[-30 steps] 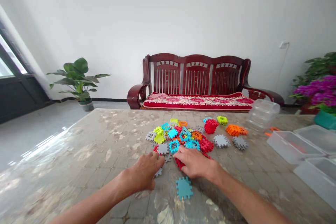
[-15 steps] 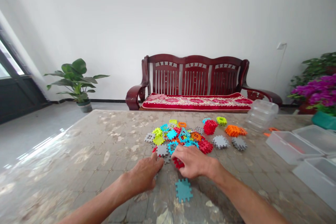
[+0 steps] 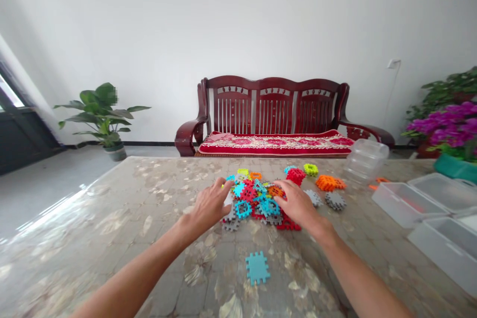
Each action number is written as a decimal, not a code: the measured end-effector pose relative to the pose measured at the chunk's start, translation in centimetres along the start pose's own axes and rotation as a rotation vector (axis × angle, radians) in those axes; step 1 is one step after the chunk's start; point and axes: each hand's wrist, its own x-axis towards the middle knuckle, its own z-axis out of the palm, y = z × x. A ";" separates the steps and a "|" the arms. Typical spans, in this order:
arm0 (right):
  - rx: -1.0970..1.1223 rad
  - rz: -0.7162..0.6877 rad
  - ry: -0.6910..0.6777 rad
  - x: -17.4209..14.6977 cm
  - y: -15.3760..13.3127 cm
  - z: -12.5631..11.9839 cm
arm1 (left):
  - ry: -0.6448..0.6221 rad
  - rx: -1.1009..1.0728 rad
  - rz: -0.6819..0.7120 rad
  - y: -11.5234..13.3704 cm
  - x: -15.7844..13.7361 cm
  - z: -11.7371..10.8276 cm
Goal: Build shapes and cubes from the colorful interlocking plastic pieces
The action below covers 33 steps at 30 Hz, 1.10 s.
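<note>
A mixed pile of notched plastic building tiles lies mid-table, with a blue window-frame tile (image 3: 243, 209), a red tile (image 3: 248, 191) and an orange tile (image 3: 275, 191) among them. My left hand (image 3: 211, 202) is against the pile's left side, fingers apart and covering some tiles. On the opposite side, my right hand (image 3: 297, 203) curves its spread fingers along the pile's right edge. Red tiles (image 3: 288, 223) show below that hand. Closer to me, a single teal square tile (image 3: 257, 268) lies flat on its own.
Sorted stacks stand to the right: red (image 3: 296, 176), lime (image 3: 310, 169), orange (image 3: 330, 183) and dark grey (image 3: 336, 200). Beyond them are a clear plastic container (image 3: 367, 161) and open translucent boxes (image 3: 406, 206). The table (image 3: 149, 258) has a patterned cover; a wooden bench (image 3: 274, 109) stands behind.
Both hands have moved away from me, up to the pile's two sides. My right hand has left the red tile near the front. The pile looks more gathered; the view has shifted slightly.
</note>
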 end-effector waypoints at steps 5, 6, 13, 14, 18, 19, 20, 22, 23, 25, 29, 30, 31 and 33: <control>-0.109 0.055 -0.082 -2.3 2.0 0.4 | -0.139 -0.120 0.178 2.8 -1.8 1.9; -0.130 0.059 -0.104 -2.6 2.3 0.5 | -0.204 -0.125 0.243 3.6 -2.5 2.3; -0.218 0.138 -0.191 -3.2 1.9 1.4 | -0.380 -0.081 0.436 6.6 -4.8 3.3; -0.228 0.149 -0.201 -3.2 1.7 1.4 | -0.381 -0.090 0.436 6.7 -4.8 3.3; -0.267 0.142 -0.209 -3.2 1.1 1.8 | -0.374 -0.135 0.427 6.7 -4.9 3.8; -0.270 0.139 -0.198 -3.2 1.1 1.9 | -0.370 -0.142 0.421 6.9 -5.0 4.0; -0.271 0.139 -0.184 -3.2 1.1 2.1 | -0.368 -0.148 0.415 7.0 -5.1 4.2; -0.271 0.140 -0.152 -3.2 1.3 2.5 | -0.368 -0.158 0.400 7.5 -5.3 4.6; -0.271 0.143 -0.137 -3.2 1.4 2.7 | -0.372 -0.162 0.390 7.7 -5.3 4.7; -0.260 0.148 -0.113 -3.2 1.7 3.1 | -0.377 -0.176 0.369 8.1 -5.3 4.8; -0.153 0.140 -0.038 -3.1 2.1 3.7 | -0.342 -0.221 0.332 7.7 -4.9 4.6; -0.115 0.135 -0.005 -3.1 2.2 3.9 | -0.310 -0.232 0.320 7.4 -4.7 4.5; -0.077 0.128 0.027 -3.1 2.2 4.1 | -0.270 -0.242 0.307 6.9 -4.3 4.4; -0.005 0.110 0.078 -3.0 2.2 4.4 | -0.167 -0.250 0.257 5.8 -3.3 4.2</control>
